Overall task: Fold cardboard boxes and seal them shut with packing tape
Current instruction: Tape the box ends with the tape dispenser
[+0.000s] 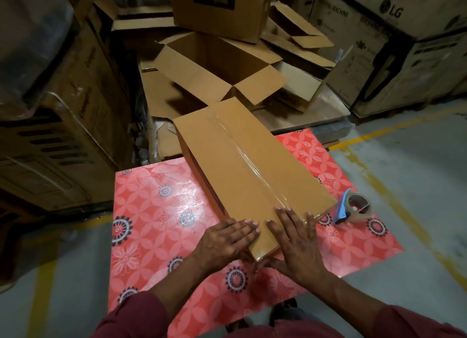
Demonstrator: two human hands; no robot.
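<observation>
A closed cardboard box [252, 168] lies lengthwise on the table [156, 211], which is covered in a red cloth with a floral pattern; the box's far end reaches past the table's far edge, and its near corner points toward the person. A strip of clear packing tape [242, 150] runs along the centre seam of the top, from the far end to the near end, where it seems to wrap over the edge, though the glare makes that hard to judge.

Both hands lie flat on the near end of the box with fingers straight and spread, gripping nothing; the left hand [227, 239] presses the top face left of the seam, its palm hanging over the box's left edge; the right hand [295, 241] presses on the taped seam itself, with its thumb down by the near corner. Dark red sleeves [136, 315] cover the forearms.

A tape dispenser [353, 206] with a blue handle and a brown roll rests on the table just beside the box's right near edge, apart from the hands.

Beyond the table sits an open cardboard box [214, 67] with its flaps spread wide; more opened and flattened cartons [298, 34] are heaped behind it; large printed appliance cartons [394, 47] stand at the right, on a grey floor [404, 160] with yellow lines.
</observation>
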